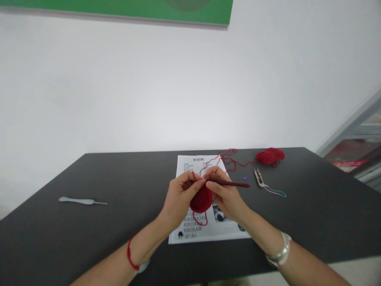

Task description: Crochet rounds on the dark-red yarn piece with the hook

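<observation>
Between my two hands hangs a small round red crochet piece (201,200), held above a printed sheet. My left hand (179,194) pinches its upper edge, with red yarn running over a finger. My right hand (228,194) grips a dark red crochet hook (235,184), whose handle points right; its tip is at the top of the piece, hidden among the fingers. A loose loop of red yarn dangles below the piece. From my hands, a slack strand trails to a red yarn ball (270,156) at the back right.
The printed pattern sheet (190,235) lies beneath my hands on a dark table (119,174). Thread snips (258,177) with a cord loop and a purple stitch marker (246,178) lie right. A grey-handled hook (81,201) rests at left. A white wall stands behind.
</observation>
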A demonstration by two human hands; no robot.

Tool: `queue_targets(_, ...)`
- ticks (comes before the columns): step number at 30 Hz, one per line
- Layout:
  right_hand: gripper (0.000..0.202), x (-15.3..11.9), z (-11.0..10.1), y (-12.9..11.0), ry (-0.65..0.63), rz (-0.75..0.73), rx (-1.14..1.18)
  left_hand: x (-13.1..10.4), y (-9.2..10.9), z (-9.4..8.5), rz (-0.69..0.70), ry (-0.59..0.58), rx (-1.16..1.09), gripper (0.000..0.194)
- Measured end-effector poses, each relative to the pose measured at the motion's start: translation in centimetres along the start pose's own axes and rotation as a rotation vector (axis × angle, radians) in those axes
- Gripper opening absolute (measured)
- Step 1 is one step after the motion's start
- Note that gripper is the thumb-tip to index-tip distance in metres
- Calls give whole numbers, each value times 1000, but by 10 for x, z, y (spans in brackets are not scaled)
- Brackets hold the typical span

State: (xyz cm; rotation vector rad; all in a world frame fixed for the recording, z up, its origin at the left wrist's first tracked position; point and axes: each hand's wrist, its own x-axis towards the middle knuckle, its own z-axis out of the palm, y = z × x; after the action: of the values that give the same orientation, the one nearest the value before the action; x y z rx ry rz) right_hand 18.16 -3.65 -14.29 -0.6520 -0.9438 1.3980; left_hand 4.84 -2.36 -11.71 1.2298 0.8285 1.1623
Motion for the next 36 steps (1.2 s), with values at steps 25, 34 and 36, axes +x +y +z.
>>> queue_targets(25,20,-3,2,12,3,37,-175,1,-12,-3,-18,82,-117,17)
queue_targets(34,22,1,-15,22,-100,36,-99,1,-10,-2,-117,40,-354,26)
queue_targets(36,22,1,-14,19,-123,18,-90,1,-9,-3,-103,37,-320,25)
